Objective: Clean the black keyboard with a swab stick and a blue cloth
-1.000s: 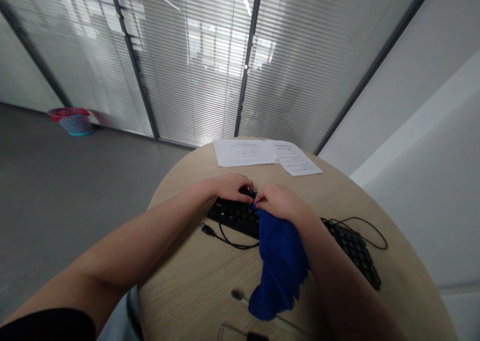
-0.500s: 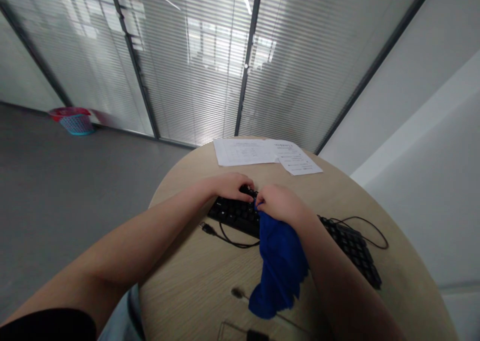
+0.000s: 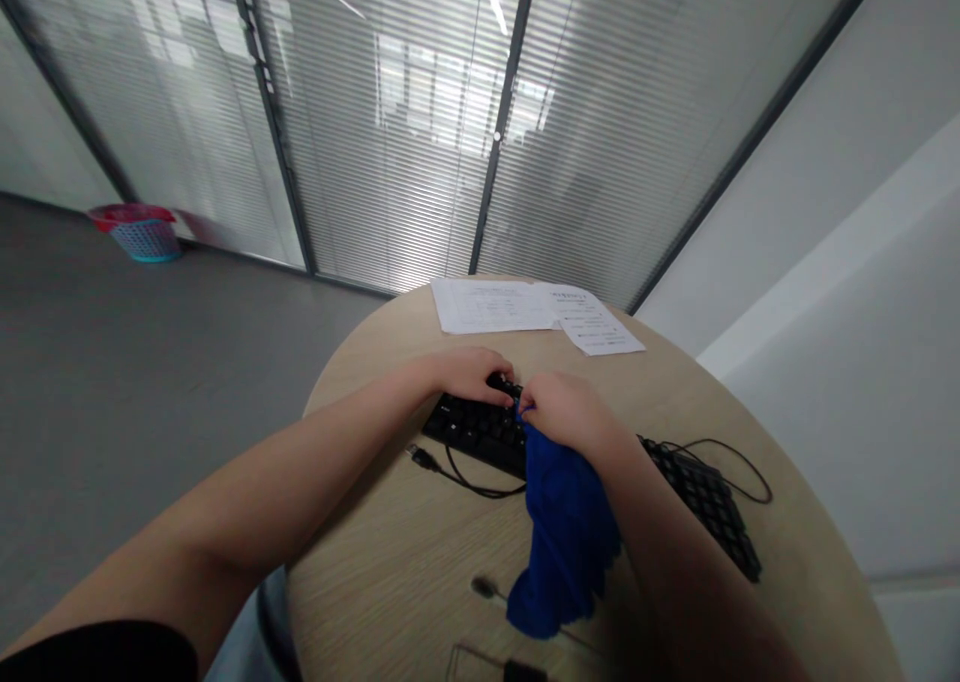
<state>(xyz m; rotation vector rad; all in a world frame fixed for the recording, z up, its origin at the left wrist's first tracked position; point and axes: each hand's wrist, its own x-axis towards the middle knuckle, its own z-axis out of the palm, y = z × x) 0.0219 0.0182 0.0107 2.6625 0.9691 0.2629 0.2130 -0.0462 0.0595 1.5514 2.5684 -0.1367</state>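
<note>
A black keyboard (image 3: 480,432) lies on the round wooden table, its right part hidden behind my right hand and a cloth. My left hand (image 3: 476,374) grips the keyboard from its far side, thumb and fingers curled over the keys. Close beside it, my right hand (image 3: 564,407) pinches the corner of a blue cloth (image 3: 570,532) against the keys. The rest of the cloth hangs down in folds over the keyboard's near edge onto the table. A black cable with a USB plug (image 3: 424,458) lies just in front of the keyboard.
A second black keyed device (image 3: 705,502), partly behind my right forearm, lies at the right with a looped cable (image 3: 750,462). Printed papers (image 3: 495,307) lie at the table's far edge. A small dark plug (image 3: 486,587) is near me. A red and blue basket (image 3: 146,237) stands on the floor.
The view has shifted slightly. Both hands stay at nearly the same place on the keyboard, and the right one still pinches the blue cloth.
</note>
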